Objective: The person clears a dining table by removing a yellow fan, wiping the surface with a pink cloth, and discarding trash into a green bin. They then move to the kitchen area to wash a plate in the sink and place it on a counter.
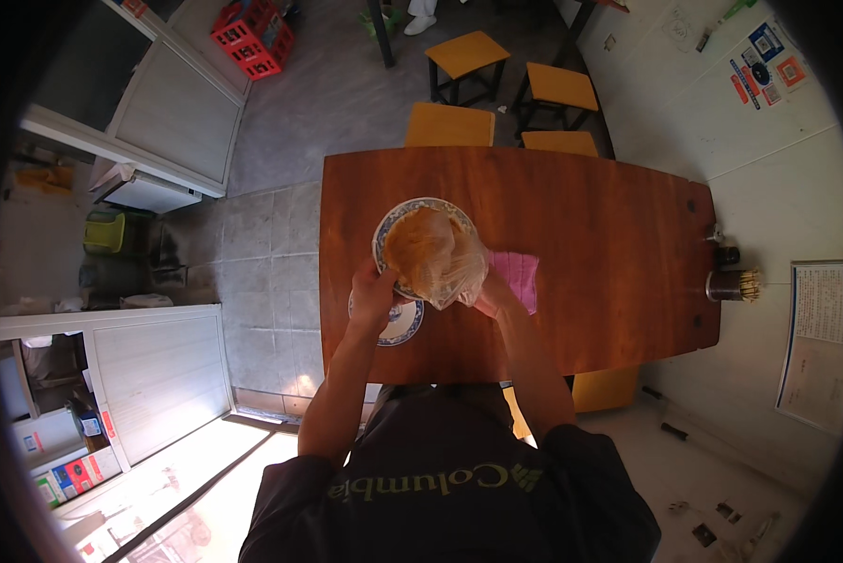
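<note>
Both hands are at a blue-and-white patterned plate (pixel 387 219) above the near left part of the wooden table. On the plate lies brown food (pixel 411 243), partly covered by a clear plastic bag (pixel 456 264). My left hand (pixel 377 288) grips the plate's near left edge. My right hand (pixel 493 290) is at the right side, against the bag and the plate's edge; its fingers are largely hidden. A second blue-and-white plate (pixel 408 327) rests on the table below, partly covered by my left hand and the upper plate. A folded pink cloth (pixel 523 274) lies just right of my right hand.
The wooden table (pixel 604 246) reaches to the wall at right, with a holder of wooden sticks (pixel 727 286) and small dark-topped containers (pixel 727 255) at that end. Stools (pixel 451 125) stand beyond the far edge. Another person's foot (pixel 420 25) and a red crate (pixel 254 42) are farther off.
</note>
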A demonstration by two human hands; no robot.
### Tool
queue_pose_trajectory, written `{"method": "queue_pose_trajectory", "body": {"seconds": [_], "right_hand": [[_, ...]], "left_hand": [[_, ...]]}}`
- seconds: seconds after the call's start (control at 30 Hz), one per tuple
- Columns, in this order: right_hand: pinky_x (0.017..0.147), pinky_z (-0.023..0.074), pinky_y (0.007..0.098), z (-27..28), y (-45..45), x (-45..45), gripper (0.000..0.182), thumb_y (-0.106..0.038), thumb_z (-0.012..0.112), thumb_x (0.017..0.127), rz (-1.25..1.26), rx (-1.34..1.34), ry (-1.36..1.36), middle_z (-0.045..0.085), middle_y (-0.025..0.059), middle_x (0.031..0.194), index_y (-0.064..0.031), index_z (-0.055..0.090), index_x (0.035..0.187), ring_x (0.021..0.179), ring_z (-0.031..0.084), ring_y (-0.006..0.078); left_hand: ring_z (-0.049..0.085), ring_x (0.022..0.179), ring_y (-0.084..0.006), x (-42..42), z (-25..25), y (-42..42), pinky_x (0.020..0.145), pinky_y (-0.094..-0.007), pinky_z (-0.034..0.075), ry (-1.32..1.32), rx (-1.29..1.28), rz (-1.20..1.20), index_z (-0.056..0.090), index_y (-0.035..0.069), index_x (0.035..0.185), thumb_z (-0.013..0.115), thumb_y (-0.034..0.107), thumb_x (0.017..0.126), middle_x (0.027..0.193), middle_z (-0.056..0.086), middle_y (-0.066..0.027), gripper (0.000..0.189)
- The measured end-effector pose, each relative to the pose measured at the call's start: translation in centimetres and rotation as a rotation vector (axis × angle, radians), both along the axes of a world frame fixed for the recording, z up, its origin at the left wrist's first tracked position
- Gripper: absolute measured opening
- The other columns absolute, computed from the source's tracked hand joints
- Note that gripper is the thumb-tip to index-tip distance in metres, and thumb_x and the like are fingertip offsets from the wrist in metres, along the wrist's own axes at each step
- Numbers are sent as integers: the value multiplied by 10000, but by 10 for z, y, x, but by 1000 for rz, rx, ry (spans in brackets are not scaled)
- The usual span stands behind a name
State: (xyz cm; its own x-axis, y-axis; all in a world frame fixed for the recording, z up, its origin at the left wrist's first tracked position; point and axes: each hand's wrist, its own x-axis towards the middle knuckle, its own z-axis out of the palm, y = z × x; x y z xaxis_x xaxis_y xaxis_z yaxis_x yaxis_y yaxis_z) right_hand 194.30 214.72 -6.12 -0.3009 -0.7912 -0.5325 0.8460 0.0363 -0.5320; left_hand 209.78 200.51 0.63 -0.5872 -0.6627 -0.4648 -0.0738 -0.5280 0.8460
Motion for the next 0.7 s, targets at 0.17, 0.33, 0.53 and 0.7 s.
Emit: {"method": "queue_pose_trajectory", "body": {"seconds": [0.17, 0.33, 0.53, 0.7], "right_hand": [[901, 518, 393, 12, -10, -22, 350, -209, 556, 954, -72, 12, -154, 606, 137, 1176, 12, 551, 1226, 1044, 604, 225], [800, 562, 367, 32, -11, -31, 279, -173, 577, 941, -8, 129, 12, 653, 124, 1066, 16, 602, 1145, 922, 649, 214], [697, 554, 293, 5, -20, -54, 164, -39, 635, 884, -165, 102, 229, 670, 84, 911, 13, 649, 1040, 775, 642, 156], [619, 520, 243, 10, -22, -56, 131, -33, 650, 873, -311, 79, 456, 680, 62, 867, 32, 665, 985, 723, 633, 113]], "left_hand": [[702, 734, -221, 2, 11, -3, 560, -321, 623, -30, -12, -84, 582, -40, 1106, 510, -2, 877, 944, 670, -138, 244], [700, 716, -194, 2, 12, -2, 542, -296, 613, 20, 20, -113, 591, -27, 1103, 509, 8, 886, 943, 674, -123, 235], [699, 716, -187, -2, 5, 4, 538, -291, 611, 36, 34, -101, 580, -14, 1124, 509, 25, 900, 945, 675, -123, 239], [701, 729, -190, -7, -2, 2, 538, -294, 617, -1, 18, -84, 560, -18, 1143, 515, 26, 898, 972, 671, -131, 253]]}}
